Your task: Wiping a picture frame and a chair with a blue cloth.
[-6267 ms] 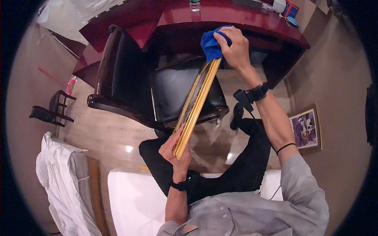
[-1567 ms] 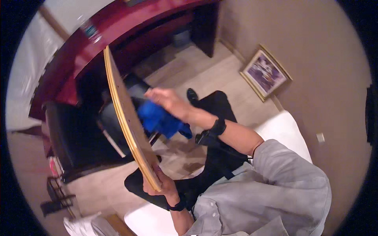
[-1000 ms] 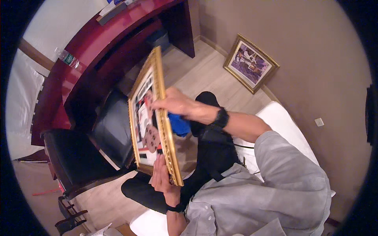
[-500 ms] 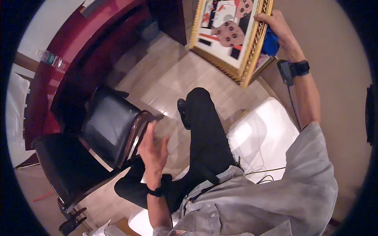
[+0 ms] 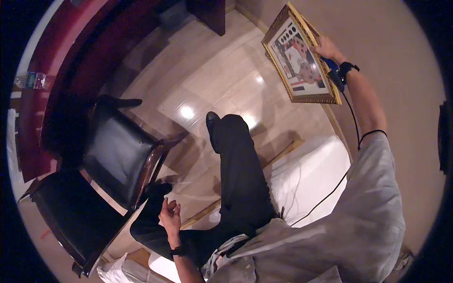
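From where I stand it's one view, and it rides on the wearer's head, the left of two side-by-side fisheyes, peering steeply down! Grey shirt (image 5: 325, 236) closest, across the bottom; black trousers (image 5: 240, 170) next; floor (image 5: 207, 89) through the middle, farther off. It's wide enough to catch the left hand (image 5: 170, 217) low on the left and the right hand (image 5: 330, 49) out at upper right. Red table (image 5: 37, 137) bending along the left side, wall (image 5: 396, 94) filling the right, corners dark!

The right hand (image 5: 329, 48) and framed picture (image 5: 297, 63) mostly hide the blue cloth (image 5: 331, 64); the top edge crops the desk (image 5: 208, 15).
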{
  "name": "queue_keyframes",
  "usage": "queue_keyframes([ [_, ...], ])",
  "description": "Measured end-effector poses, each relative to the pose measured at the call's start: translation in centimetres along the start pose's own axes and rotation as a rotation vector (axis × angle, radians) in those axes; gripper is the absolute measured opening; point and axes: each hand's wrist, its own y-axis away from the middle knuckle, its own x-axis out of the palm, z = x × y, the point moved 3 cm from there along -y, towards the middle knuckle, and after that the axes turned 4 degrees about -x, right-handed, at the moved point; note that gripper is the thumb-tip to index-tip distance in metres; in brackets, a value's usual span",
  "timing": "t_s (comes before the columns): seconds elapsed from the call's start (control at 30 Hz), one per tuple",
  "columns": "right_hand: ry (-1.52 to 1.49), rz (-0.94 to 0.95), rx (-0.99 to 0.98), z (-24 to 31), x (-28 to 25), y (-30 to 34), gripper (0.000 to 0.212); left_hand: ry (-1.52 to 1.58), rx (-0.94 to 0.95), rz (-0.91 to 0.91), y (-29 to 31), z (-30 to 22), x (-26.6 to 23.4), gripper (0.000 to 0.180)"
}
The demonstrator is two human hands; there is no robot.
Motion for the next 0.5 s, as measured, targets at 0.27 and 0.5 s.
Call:
queue_keyframes([
  [0.27,0.179,0.128,0.002,-0.6,5.6,-2.4,0.047,-0.019,-0.171,0.123,-0.1,0.5,1.1,0.058],
  [0.5,0.266,0.277,0.010,-3.1,6.3,-4.0,0.052,-0.093,-0.148,0.149,-0.6,0.5,1.8,0.059],
])
